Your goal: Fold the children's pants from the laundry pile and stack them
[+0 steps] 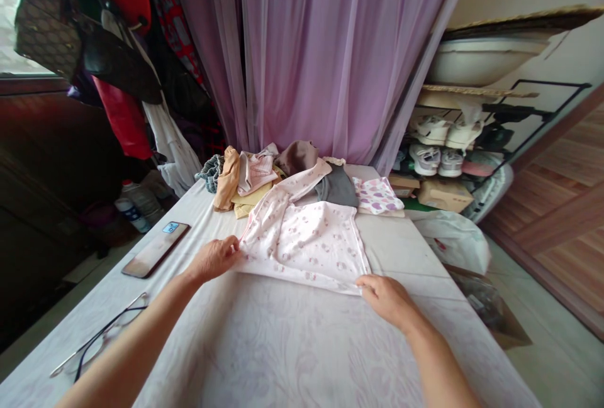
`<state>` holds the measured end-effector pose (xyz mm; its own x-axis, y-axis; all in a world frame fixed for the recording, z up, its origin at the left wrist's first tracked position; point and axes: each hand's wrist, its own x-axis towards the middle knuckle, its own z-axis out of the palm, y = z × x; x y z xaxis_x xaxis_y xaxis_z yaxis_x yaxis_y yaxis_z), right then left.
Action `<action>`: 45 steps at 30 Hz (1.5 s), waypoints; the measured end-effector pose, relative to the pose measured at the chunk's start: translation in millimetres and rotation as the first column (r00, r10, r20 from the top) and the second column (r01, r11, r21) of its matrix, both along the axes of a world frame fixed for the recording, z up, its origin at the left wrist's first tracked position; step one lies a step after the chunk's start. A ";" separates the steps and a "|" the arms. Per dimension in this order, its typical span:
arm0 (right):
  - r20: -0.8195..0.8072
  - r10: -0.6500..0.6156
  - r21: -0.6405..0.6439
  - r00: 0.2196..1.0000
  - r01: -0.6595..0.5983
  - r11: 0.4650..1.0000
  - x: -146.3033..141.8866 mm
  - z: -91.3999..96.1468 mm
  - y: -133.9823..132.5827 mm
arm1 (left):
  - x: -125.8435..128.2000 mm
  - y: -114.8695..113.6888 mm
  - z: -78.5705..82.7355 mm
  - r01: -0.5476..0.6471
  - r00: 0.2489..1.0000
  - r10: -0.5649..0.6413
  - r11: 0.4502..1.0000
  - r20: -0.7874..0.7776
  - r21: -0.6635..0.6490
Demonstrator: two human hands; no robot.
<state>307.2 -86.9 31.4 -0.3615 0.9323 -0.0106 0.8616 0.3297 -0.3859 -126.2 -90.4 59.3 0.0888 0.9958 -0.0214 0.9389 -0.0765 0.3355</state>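
Observation:
A pale pink printed baby garment (311,238) lies partly spread across the white-covered table (283,345), its near edge pulled straight between my hands. My left hand (217,258) pinches its near left corner. At the near right corner, my right hand (384,298) grips the cloth between thumb and fingers. The garment's far part runs up onto a pile of clothes, over a dark grey piece (337,187). Which kind of garment it is, I cannot tell for certain.
Behind lie a tan garment (227,178), a mauve one (297,158) and a folded heart-print cloth (378,195). On the left are a phone (155,251) and eyeglasses (101,339). A purple curtain (321,56) hangs behind; a shoe rack (436,159) stands right.

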 end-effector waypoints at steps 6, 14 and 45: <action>-0.033 0.041 -0.258 0.999 -0.048 0.965 1.2 24.0 -3.6 | 3.9 -5.0 3.2 -0.022 0.990 0.005 0.993 -0.142 -0.120; 0.079 -0.526 -0.006 0.847 0.528 0.849 3.5 13.6 78.6 | 56.1 33.4 11.9 0.196 0.971 -0.172 0.970 -0.165 0.141; 0.125 -0.593 0.103 0.795 0.584 0.805 -23.0 -3.3 179.6 | 88.1 167.8 -39.4 0.004 0.951 0.006 1.000 -0.308 0.031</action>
<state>284.1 92.7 28.1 0.2588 0.9651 0.0404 0.9404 -0.2422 -0.2386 -38.1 77.4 19.9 0.0813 0.9965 -0.0174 0.9964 -0.0808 0.0272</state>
